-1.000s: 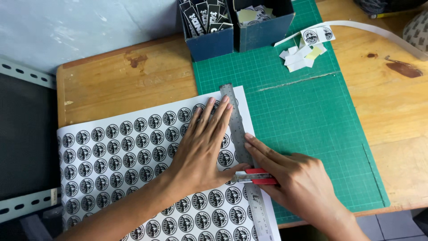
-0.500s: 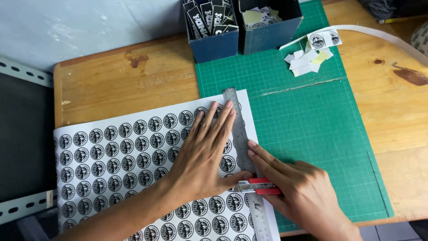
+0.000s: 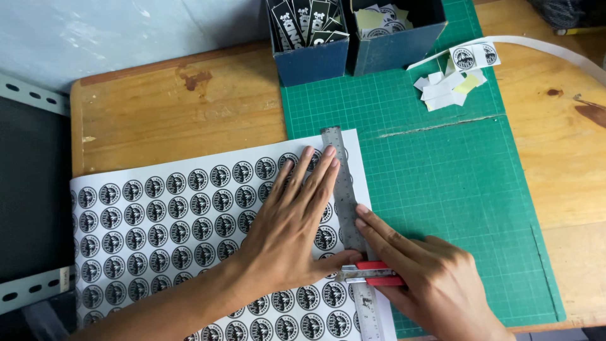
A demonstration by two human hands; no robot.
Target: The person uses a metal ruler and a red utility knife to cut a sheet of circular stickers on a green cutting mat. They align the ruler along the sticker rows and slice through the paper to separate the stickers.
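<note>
Left hand [image 3: 287, 233] flat on ruler [image 3: 344, 202]

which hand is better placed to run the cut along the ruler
Right, probably. The right hand already grips the red knife against the ruler edge, while the left hand lies flat, pinning ruler and sticker sheet.

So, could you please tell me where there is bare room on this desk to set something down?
Free: the green cutting mat right of the steel ruler, below the paper scraps; and the bare wood above the sticker sheet, left of the blue boxes. Crowded: the sheet's right edge, where the left hand and right hand work.
</note>
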